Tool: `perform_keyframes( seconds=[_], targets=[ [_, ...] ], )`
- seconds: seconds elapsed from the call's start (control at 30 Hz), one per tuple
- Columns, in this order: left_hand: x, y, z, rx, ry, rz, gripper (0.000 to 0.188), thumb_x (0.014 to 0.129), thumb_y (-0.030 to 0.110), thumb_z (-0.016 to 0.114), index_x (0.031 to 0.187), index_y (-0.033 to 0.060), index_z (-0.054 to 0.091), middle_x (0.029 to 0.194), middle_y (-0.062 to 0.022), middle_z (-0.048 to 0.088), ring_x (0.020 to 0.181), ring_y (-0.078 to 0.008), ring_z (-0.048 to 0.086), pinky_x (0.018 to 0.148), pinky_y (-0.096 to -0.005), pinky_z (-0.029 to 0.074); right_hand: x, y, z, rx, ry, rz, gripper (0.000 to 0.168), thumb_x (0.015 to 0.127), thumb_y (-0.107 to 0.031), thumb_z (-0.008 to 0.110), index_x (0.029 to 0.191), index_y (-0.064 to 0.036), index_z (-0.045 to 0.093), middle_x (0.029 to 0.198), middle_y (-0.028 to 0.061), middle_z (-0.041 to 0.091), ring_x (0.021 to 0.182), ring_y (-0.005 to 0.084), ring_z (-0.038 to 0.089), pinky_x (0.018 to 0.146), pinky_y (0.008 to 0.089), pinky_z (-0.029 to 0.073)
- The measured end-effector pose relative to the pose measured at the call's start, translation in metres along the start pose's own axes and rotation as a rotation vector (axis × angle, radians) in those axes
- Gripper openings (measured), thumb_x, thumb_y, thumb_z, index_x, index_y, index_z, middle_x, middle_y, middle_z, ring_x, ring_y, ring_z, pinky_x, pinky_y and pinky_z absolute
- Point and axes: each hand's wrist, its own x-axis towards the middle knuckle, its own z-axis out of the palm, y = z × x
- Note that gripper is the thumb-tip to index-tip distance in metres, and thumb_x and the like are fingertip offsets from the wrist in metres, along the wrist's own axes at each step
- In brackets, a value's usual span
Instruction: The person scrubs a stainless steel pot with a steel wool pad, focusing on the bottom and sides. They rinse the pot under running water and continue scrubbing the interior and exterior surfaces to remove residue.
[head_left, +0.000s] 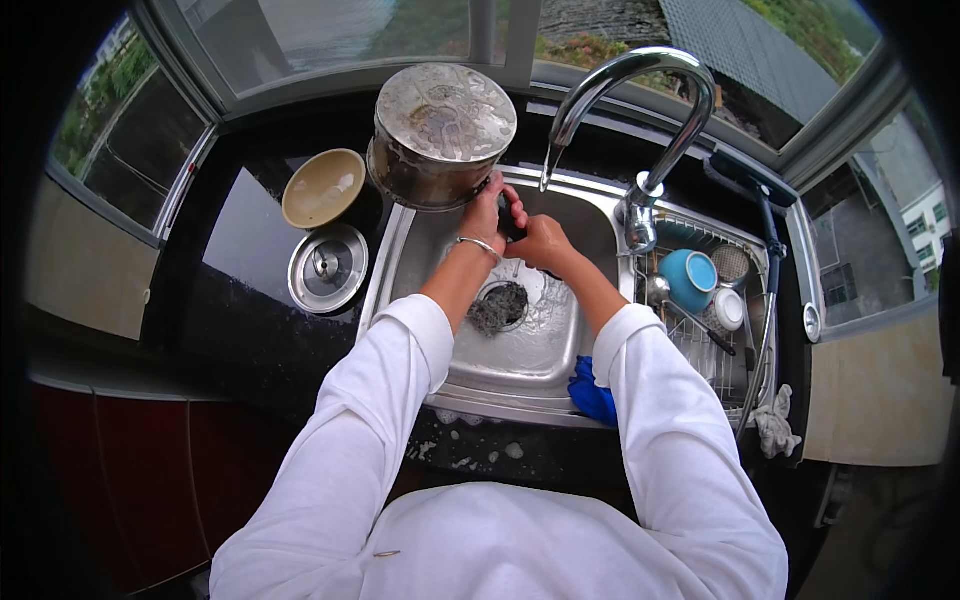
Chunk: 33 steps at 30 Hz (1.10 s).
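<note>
A metal saucepan (442, 120) is tipped over the back left of the sink, its stained, wet base facing up. My left hand (486, 216) is wrapped around the pan's black handle (511, 219), with a bangle at the wrist. Lower on the same handle, my right hand (546, 244) closes over it and hides its end. Beneath my hands, a metal scouring pad (491, 311) lies by the drain of the stainless steel sink (517, 360). Water runs thinly from the chrome faucet (641, 64), right of the pan.
To the left, a beige bowl (322, 187) and a metal lid (330, 266) lie on the black counter (247, 300). At right, a wire dish rack (712, 360) holds a blue bowl (686, 281) and a ladle (694, 322). A blue cloth (592, 394) hangs at the sink's front rim.
</note>
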Motion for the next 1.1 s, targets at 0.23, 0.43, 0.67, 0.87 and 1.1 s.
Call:
perform_keyframes(
  seconds=[0.23, 0.43, 0.67, 0.87, 1.1],
  targets=[
    [0.012, -0.005, 0.006, -0.014, -0.078, 0.022, 0.02, 0.082, 0.017, 0.062, 0.089, -0.0011, 0.058, 0.076, -0.0055, 0.055, 0.064, -0.016, 0.051, 0.063, -0.0287, 0.046, 0.002, 0.011, -0.001, 0.225, 0.054, -0.053, 0.03, 0.061, -0.019, 0.073, 0.08, 0.0, 0.062, 0.062, 0.0107, 0.061, 0.053, 0.0185, 0.061, 0.053, 0.0298, 0.049],
    [0.024, -0.033, 0.028, 0.05, 0.01, 0.219, 0.02, 0.079, 0.017, 0.065, 0.088, 0.0001, 0.059, 0.074, -0.0036, 0.056, 0.065, -0.0123, 0.051, 0.062, -0.0268, 0.045, 0.0, 0.007, -0.007, -0.022, 0.362, 0.063, 0.038, 0.066, -0.031, 0.068, 0.095, -0.008, 0.064, 0.091, 0.0161, 0.065, 0.091, 0.0325, 0.061, 0.077, 0.0413, 0.048],
    [0.033, -0.037, 0.01, 0.026, -0.065, 0.097, 0.019, 0.085, 0.021, 0.058, 0.087, 0.0023, 0.06, 0.088, -0.0077, 0.062, 0.071, -0.013, 0.053, 0.072, -0.0264, 0.046, -0.013, 0.005, -0.001, -0.135, 0.527, -0.045, 0.032, 0.071, -0.022, 0.065, 0.097, -0.005, 0.06, 0.086, 0.0155, 0.065, 0.08, 0.0296, 0.064, 0.069, 0.0384, 0.051],
    [-0.016, -0.028, -0.016, 0.223, -0.075, -0.226, 0.035, 0.088, 0.035, 0.056, 0.098, 0.0022, 0.061, 0.109, -0.0077, 0.059, 0.089, -0.0145, 0.052, 0.082, -0.0303, 0.047, -0.033, 0.005, -0.006, 0.747, -0.431, 0.085, 0.025, 0.066, -0.008, 0.069, 0.085, -0.005, 0.053, 0.063, 0.003, 0.054, 0.048, 0.0128, 0.052, 0.042, 0.0262, 0.042],
    [-0.063, -0.05, -0.029, 0.157, 0.019, -0.345, 0.03, 0.084, 0.034, 0.061, 0.096, 0.0062, 0.059, 0.096, -0.0059, 0.061, 0.083, -0.018, 0.059, 0.074, -0.0344, 0.049, -0.098, 0.006, 0.024, 0.957, -0.296, 0.323, 0.016, 0.074, -0.005, 0.065, 0.084, -0.007, 0.053, 0.061, -0.0006, 0.049, 0.046, 0.0087, 0.046, 0.041, 0.0225, 0.035]
  ],
)
